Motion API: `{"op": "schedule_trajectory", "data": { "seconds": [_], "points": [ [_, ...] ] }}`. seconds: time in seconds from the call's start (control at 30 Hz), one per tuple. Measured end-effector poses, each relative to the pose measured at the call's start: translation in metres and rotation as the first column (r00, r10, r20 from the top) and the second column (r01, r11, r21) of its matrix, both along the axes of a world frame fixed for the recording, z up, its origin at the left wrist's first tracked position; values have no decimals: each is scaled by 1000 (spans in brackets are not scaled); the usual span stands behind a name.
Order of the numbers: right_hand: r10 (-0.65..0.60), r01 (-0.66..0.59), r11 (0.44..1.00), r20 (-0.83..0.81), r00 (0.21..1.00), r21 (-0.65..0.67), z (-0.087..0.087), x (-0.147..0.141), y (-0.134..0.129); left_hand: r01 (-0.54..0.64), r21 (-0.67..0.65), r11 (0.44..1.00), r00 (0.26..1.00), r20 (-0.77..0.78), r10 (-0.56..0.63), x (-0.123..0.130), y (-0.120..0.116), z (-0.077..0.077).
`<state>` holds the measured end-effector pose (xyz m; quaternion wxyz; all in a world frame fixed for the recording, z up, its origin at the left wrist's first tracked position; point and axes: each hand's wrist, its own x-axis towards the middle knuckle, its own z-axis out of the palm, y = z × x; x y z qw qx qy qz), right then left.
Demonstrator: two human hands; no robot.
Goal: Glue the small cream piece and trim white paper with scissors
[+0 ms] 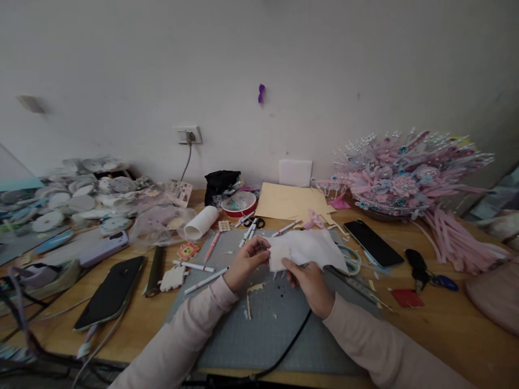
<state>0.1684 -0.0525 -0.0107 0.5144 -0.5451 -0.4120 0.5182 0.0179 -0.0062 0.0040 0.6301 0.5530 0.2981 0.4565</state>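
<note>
A small pale square piece (280, 258), perhaps paper or foam, is held up between my two hands over the grey cutting mat (243, 351). My left hand (246, 263) pinches its left edge, and my right hand (310, 283) grips its lower right corner between thumb and fingers. Behind it lies a crumpled white sheet (314, 246). Thin cut-off scraps (250, 300) are scattered on the mat below my hands. Several white markers (206, 281) lie to the left, near a white cut-out with a wavy edge (173, 277) and an orange cut-out (187, 250).
Black-handled scissors (259, 222) and a red round tin (240, 205) stand behind the mat. At right are green-handled scissors (352, 259), a phone (373, 242), keys (417, 267) and a pink beaded headdress (397, 178). A tablet-like black device (111, 292) and piled white discs (81, 202) fill the left.
</note>
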Motion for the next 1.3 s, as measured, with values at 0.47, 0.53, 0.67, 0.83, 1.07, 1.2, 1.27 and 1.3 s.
{"op": "schedule_trajectory", "data": {
  "seconds": [0.47, 0.53, 0.67, 0.83, 1.07, 1.2, 1.27, 1.3],
  "points": [
    [62, -67, 997, -144, 988, -32, 4, -1, -3, -28, 31, 999, 999, -14, 29, 1, -2, 3],
    [130, -154, 986, -290, 948, -64, 10, -2, -7, -1, 31, 1000, 1000, -26, 2, -1, -4, 4],
    [250, -385, 914, -574, 780, -125, 18, 0, -12, 31, 82, 996, 994, -109, -22, -3, -9, 11],
    [289, -545, 815, -679, 675, -196, 18, 1, -13, 15, 105, 994, 991, -132, -1, -4, -10, 12],
    [713, -789, 557, -338, 614, -257, 45, 23, -14, -166, 179, 970, 978, -100, 186, -11, 0, -1],
    [421, -421, 905, 252, 871, -59, 54, 61, 6, -241, 293, 925, 962, -55, 268, -15, 5, 2],
    [75, -167, 982, 612, 788, 94, 49, 82, 19, -278, 346, 896, 948, -55, 315, -17, 6, 5],
    [-49, -99, 985, 772, 634, 144, 44, 91, 25, -289, 379, 879, 940, -61, 336, -18, 6, 6]
  ]
}}
